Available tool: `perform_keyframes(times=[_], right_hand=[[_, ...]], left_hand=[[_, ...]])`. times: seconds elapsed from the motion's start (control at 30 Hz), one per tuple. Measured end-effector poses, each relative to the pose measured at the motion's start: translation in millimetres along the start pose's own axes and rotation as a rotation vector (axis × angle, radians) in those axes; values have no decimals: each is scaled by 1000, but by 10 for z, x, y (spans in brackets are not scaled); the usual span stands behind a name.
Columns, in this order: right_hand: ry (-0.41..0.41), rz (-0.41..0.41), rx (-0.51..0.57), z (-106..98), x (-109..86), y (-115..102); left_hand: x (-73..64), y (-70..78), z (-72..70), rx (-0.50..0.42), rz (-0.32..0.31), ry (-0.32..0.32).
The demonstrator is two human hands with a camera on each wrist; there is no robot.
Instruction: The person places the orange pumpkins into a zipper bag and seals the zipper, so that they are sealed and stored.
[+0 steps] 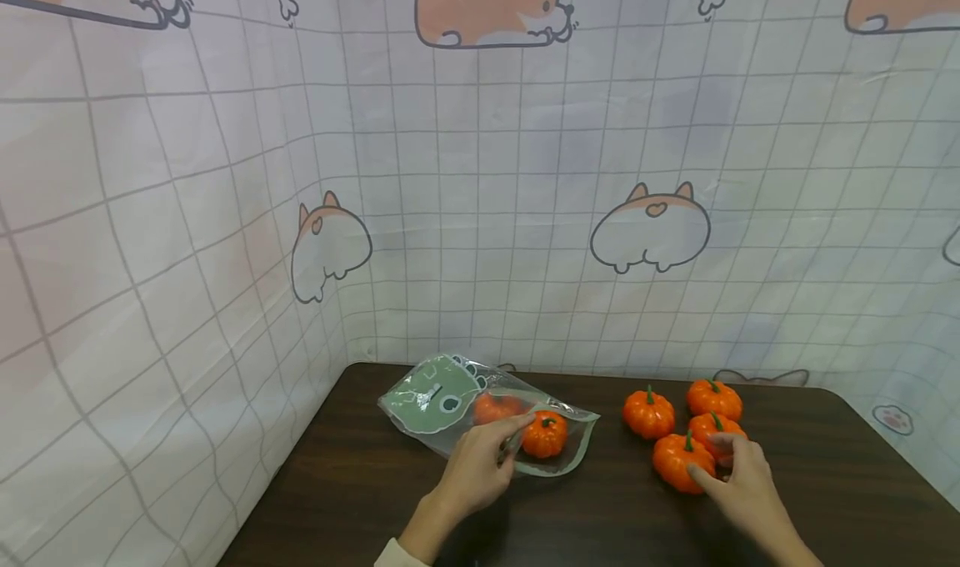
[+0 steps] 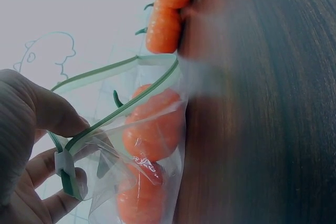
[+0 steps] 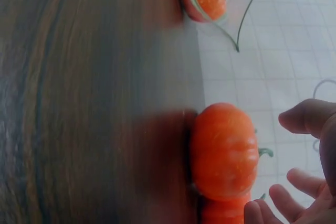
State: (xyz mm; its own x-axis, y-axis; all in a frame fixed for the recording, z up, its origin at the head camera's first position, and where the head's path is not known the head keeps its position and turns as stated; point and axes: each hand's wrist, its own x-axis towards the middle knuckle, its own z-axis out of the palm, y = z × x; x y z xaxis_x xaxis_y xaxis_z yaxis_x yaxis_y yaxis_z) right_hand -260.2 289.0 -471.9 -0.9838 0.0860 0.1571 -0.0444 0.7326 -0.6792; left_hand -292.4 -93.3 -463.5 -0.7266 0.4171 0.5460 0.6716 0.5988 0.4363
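A clear zip bag (image 1: pixel 585 454) with a green cartoon face lies on the table, its mouth spread toward the right. Inside are two small orange pumpkins; one pumpkin (image 1: pixel 545 434) sits close to the mouth, the other (image 1: pixel 491 408) deeper in. My left hand (image 1: pixel 480 459) pinches the bag's green-edged rim, beside the white slider (image 2: pixel 63 162). Over the front pumpkin (image 1: pixel 678 464) of a loose group hovers my right hand (image 1: pixel 742 488), thumb and fingers spread. In the right wrist view, that hand's fingers look apart from the nearest pumpkin (image 3: pixel 224 150).
Behind the front pumpkin stand more loose ones: a left pumpkin (image 1: pixel 648 414), a back pumpkin (image 1: pixel 714 400) and a middle pumpkin (image 1: pixel 708 428). They share a dark wooden table (image 1: pixel 337 484). A white gridded cloth (image 1: pixel 480 258) with cartoon dogs hangs behind and at the sides.
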Motion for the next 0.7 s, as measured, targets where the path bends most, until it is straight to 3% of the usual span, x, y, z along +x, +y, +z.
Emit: perform_keyframes(times=[0.33, 0.7], right_hand=[[-61, 40, -25, 8, 80, 100], [-91, 53, -14, 52, 111, 108]], left_hand=[[0, -12, -7, 3, -28, -11], [6, -28, -10, 4, -17, -6]])
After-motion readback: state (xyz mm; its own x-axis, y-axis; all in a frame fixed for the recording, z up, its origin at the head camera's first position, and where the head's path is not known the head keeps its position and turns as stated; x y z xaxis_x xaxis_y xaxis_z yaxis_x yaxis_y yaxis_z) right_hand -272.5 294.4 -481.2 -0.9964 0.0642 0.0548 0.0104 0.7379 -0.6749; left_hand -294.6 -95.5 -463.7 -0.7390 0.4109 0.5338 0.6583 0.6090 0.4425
